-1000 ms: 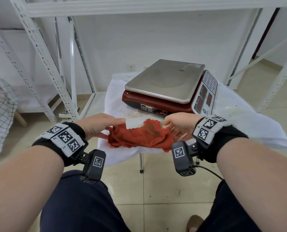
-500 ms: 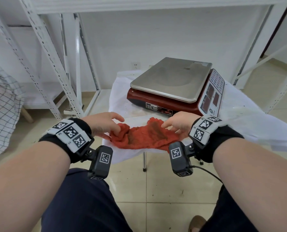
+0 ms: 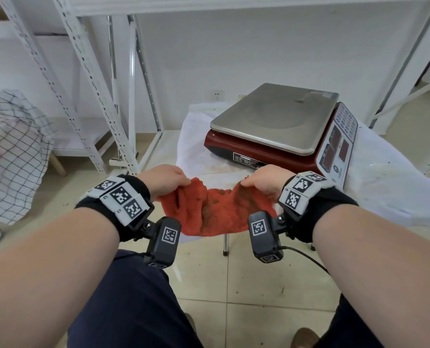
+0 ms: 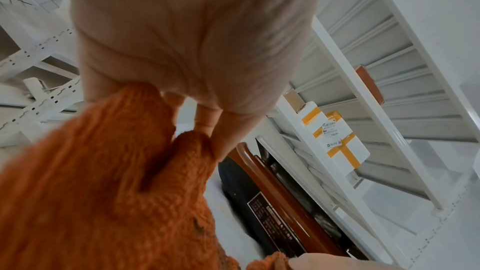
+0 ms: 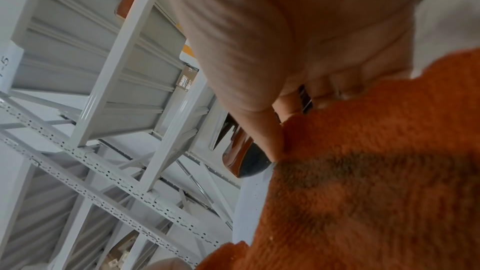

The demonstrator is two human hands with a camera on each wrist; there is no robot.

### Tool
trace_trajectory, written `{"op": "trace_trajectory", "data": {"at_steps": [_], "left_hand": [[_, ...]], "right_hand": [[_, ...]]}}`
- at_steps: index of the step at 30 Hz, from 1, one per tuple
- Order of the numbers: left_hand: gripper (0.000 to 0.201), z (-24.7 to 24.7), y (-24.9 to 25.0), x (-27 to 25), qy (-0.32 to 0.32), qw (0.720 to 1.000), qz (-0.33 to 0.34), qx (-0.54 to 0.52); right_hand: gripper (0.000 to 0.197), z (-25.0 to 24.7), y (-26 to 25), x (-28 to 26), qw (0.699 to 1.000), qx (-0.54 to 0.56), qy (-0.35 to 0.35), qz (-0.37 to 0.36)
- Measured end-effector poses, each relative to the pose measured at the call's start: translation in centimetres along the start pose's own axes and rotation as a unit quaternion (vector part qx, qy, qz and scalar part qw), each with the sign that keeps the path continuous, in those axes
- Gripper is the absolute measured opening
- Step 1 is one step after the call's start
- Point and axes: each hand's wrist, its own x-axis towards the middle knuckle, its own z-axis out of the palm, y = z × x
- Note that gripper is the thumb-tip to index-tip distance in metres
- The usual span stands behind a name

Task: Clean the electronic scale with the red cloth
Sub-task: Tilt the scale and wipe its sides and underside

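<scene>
White shelving [image 3: 88, 71] towers beyond the fingers, and just past the fingertips sits the cloth-draped table [image 3: 384, 177] carrying the electronic scale [image 3: 279, 126], steel platter up, keypad panel facing off to the right-hand side. Nothing touches the scale; it lies a little beyond and to the right of both hands.

Between the hands hangs the red cloth [image 3: 216, 209], stretched by its upper edge and sagging in the middle, dark soiled streaks showing down its centre. Left hand [image 3: 163, 179]: fingers curled tight, pinching one corner, and the left wrist view shows the fabric bunched under the thumb. Right hand [image 3: 264, 180]: fingers likewise curled over the other corner, gripping it.

The step looks like spreading the cloth out before the first wipe. To do it well, I'd say fold that grimy band inward so a cleaner face meets the platter, gather the slack into one palm-sized pad, then carry it forward past the fingertips onto the steel, pressing flat and sweeping edge to edge. Watch the keypad: light pressure there.

Containers? Only taped white boxes [image 4: 335, 137] on the rack beyond the left fingers, sealed, contents unseen. The platter itself holds nothing but a few small marks.
</scene>
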Motion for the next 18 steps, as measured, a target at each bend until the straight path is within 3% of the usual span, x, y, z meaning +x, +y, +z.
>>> {"op": "trace_trajectory", "data": {"at_steps": [2, 5, 10, 12, 14, 17, 18], "left_hand": [[0.012, -0.1, 0.0, 0.2, 0.004, 1.0, 0.01, 0.007], [0.008, -0.3, 0.0, 0.5, 0.011, 0.999, 0.03, 0.021], [0.012, -1.1, 0.5, 0.1, 0.002, 0.998, 0.055, -0.019], [0.023, -1.6, 0.9, -0.4, 0.0, 0.997, 0.072, -0.026], [0.036, -2.3, 1.4, -0.9, 0.003, 0.996, 0.087, -0.009], [0.028, -3.6, 2.4, -2.0, 0.034, 0.995, 0.091, 0.025], [0.023, -4.0, 2.7, -2.4, 0.051, 0.994, 0.095, 0.032]], "right_hand": [[0.009, -0.2, -0.1, -0.1, 1.0, -0.001, 0.02, -0.009], [0.021, -0.8, -0.3, -0.3, 0.998, 0.04, 0.037, -0.027], [0.011, -1.6, -1.4, -0.8, 0.992, 0.115, 0.029, -0.039], [0.027, -2.0, -1.7, -1.1, 0.989, 0.136, 0.041, -0.046], [0.028, -2.5, -1.8, -1.6, 0.986, 0.152, 0.041, -0.053], [0.052, -3.4, -2.6, -3.5, 0.98, 0.175, 0.067, -0.069], [0.049, -3.7, -3.0, -4.5, 0.976, 0.189, 0.07, -0.08]]}}
